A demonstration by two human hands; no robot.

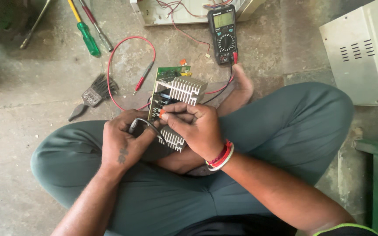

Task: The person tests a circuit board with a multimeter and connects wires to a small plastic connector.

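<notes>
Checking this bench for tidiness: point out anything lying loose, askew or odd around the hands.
One red probe lies loose on the floor, away from the circuit board both hands hold. Its red lead loops across the concrete. A brush and screwdrivers lie scattered nearby. Nothing looks spilled or broken.

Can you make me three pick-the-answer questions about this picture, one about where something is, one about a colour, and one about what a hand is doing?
1. Where does the multimeter lie?
A. on the floor beyond the person's foot
B. on the person's lap
C. on the white box

2. What colour is the screwdriver handle?
A. blue
B. green
C. black

3. What is the right hand doing?
A. resting flat on the floor
B. holding the brush
C. pinching a probe against the circuit board

Answers: 1 A, the meter sits on the concrete past the bare foot. 2 B, the handle is bright green. 3 C, the fingers grip an orange-tipped probe at the board, which the left hand steadies.
</notes>
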